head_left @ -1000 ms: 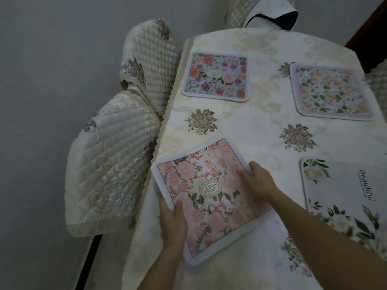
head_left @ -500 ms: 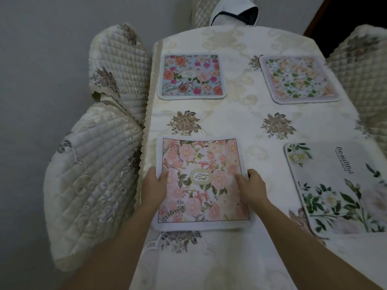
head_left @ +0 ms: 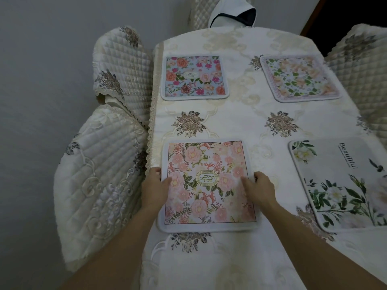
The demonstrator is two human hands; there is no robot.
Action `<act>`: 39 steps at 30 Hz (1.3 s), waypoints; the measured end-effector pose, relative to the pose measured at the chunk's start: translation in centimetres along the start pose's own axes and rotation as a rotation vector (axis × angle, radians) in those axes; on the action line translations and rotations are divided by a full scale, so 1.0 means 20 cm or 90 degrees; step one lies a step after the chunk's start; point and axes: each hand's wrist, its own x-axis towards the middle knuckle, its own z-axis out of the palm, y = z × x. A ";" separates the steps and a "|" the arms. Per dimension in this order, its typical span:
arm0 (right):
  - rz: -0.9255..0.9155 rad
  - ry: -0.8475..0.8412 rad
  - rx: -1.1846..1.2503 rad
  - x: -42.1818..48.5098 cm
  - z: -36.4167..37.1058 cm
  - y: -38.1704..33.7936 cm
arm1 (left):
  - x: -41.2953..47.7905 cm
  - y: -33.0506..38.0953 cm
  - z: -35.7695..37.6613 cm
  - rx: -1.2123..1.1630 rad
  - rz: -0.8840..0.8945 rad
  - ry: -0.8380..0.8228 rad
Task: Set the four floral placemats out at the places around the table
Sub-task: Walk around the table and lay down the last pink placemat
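While both hands rest on the pink placemat (head_left: 209, 185), which lies flat on the tablecloth (head_left: 240, 126) between them, we judge the step in hand to be the final squaring of the last mat. The left hand (head_left: 156, 189) takes the mat's left border, thumb laid on the print and fingers curled at the rim, though we cannot tell whether they reach beneath; the right hand (head_left: 260, 191) lies across the right border with its fingers spread on top, pressing rather than gripping as far as we can see; the two hands are apart, the mat's width between them.

Beyond the left hand, further from us, lies the blue placemat (head_left: 193, 77); beyond the right hand lies the peach-and-green placemat (head_left: 299, 78); just outside the right hand lies the white placemat (head_left: 339, 185) lettered "Beautiful"; so all four appear to be set down.

To do this well, we slide with light, even pressure from both sides, so the cloth does not ruck under the mat; we line its far edge up with that of the white placemat; we hold the left border parallel to the lace trim (head_left: 151, 147) beside the left hand, with the margin the blue placemat shows; then we lift both hands straight up, so nothing drags askew. The quilted chair cover (head_left: 98, 185) outside the left hand marks the seat this mat should face.
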 end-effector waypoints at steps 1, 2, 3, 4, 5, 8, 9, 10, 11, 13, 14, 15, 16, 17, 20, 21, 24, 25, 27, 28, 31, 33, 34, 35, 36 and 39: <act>-0.003 0.000 -0.005 0.00 0.00 0.00 | 0.00 0.00 0.00 0.004 0.003 0.001; -0.002 -0.001 -0.008 0.00 0.00 0.00 | 0.00 -0.01 -0.01 0.006 0.005 0.003; 0.000 -0.004 -0.010 0.00 0.01 0.01 | -0.01 -0.02 -0.01 0.006 0.007 0.006; 0.003 -0.006 -0.011 -0.01 0.01 0.01 | -0.01 -0.02 -0.01 0.006 0.008 0.009; 0.002 -0.006 -0.012 -0.01 0.02 0.01 | -0.01 -0.03 -0.01 0.005 0.008 0.012; -0.003 0.008 -0.011 -0.01 0.03 0.02 | -0.01 -0.05 0.00 0.009 0.023 0.022; -0.007 0.010 -0.010 -0.01 0.02 0.02 | -0.01 -0.06 0.00 0.014 0.030 0.026; -0.014 0.011 -0.010 -0.01 0.02 0.02 | -0.01 -0.07 0.01 0.025 0.041 0.032; -0.021 0.010 -0.015 -0.01 0.02 0.02 | -0.01 -0.08 0.01 0.037 0.054 0.039; -0.032 0.006 -0.042 -0.02 0.03 0.02 | -0.02 -0.09 0.02 0.057 0.066 0.048; -0.039 0.007 -0.067 -0.03 0.03 0.01 | -0.03 -0.09 0.02 0.075 0.074 0.055; -0.047 0.022 -0.104 -0.04 0.03 0.00 | -0.03 -0.10 0.02 0.122 0.091 0.067; -0.059 0.059 -0.154 -0.05 0.03 -0.02 | -0.05 -0.10 0.02 0.202 0.115 0.085; -0.084 0.114 -0.208 -0.06 0.03 -0.03 | -0.06 -0.10 0.03 0.288 0.146 0.111; -0.295 0.224 -0.291 -0.07 0.10 -0.12 | -0.08 -0.04 0.09 0.395 0.277 0.129; -0.363 0.199 -0.296 -0.06 0.16 -0.15 | -0.07 -0.02 0.15 0.400 0.325 0.102; -0.457 0.023 -0.338 -0.03 0.38 -0.21 | -0.03 -0.01 0.32 0.437 0.409 0.004; -0.466 -0.016 -0.364 -0.02 0.43 -0.19 | -0.02 -0.03 0.36 0.465 0.419 -0.015; -0.472 -0.032 -0.420 0.00 0.45 -0.13 | 0.00 -0.10 0.37 0.518 0.437 -0.026; -0.483 -0.028 -0.438 0.01 0.43 -0.10 | 0.01 -0.13 0.35 0.531 0.444 -0.031; -0.484 -0.014 -0.461 0.05 0.32 -0.03 | 0.05 -0.17 0.26 0.544 0.446 -0.030; -0.444 -0.007 -0.480 0.08 0.26 0.01 | 0.07 -0.17 0.23 0.548 0.436 -0.029; -0.432 -0.005 -0.486 0.09 0.23 0.02 | 0.07 -0.17 0.23 0.550 0.430 -0.030; -0.422 -0.005 -0.487 0.10 0.21 0.04 | 0.07 -0.18 0.23 0.554 0.422 -0.030; -0.412 -0.007 -0.478 0.11 0.20 0.05 | 0.07 -0.17 0.23 0.555 0.415 -0.030; -0.396 -0.008 -0.451 0.13 0.18 0.07 | 0.08 -0.18 0.24 0.557 0.413 -0.026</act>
